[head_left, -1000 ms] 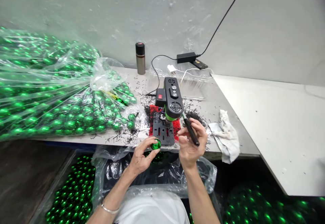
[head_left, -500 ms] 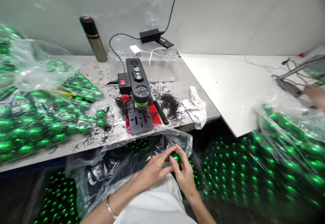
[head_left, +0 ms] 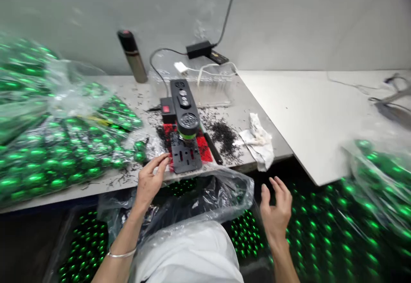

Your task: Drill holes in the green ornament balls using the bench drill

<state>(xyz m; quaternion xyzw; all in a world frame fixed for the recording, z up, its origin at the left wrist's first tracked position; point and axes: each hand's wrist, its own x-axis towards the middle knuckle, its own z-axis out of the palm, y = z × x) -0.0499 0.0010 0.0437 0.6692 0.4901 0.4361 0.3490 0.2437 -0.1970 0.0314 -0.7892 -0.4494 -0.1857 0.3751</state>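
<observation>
My left hand [head_left: 151, 181] is at the table's front edge, just left of the slotted black plate [head_left: 186, 163]. Its thumb and forefinger are drawn together; whatever is between them is too small to make out. Close beside it on the table lie shiny green balls [head_left: 139, 151]. My right hand [head_left: 276, 206] hovers over the dark space right of my lap, fingers apart, holding nothing. Over the plate stands a black device [head_left: 184, 107] with round grilles and a green ring underneath. Below the edge, an open clear plastic bag [head_left: 221, 208] spreads in front of my lap.
A big bag of green balls [head_left: 48, 159] fills the table's left. Thin black bits [head_left: 224, 135] are piled beside a dark-handled tool [head_left: 212, 147] and crumpled white tissue [head_left: 258, 141]. Behind are a flask [head_left: 136, 62], a clear tray [head_left: 215, 92] and a power adapter [head_left: 199, 49]. More green balls sit at right.
My hands have parted from around a green ball over the lap. The left moved left and up to the table edge; the right moved right and opened. That ball is no longer in them.
</observation>
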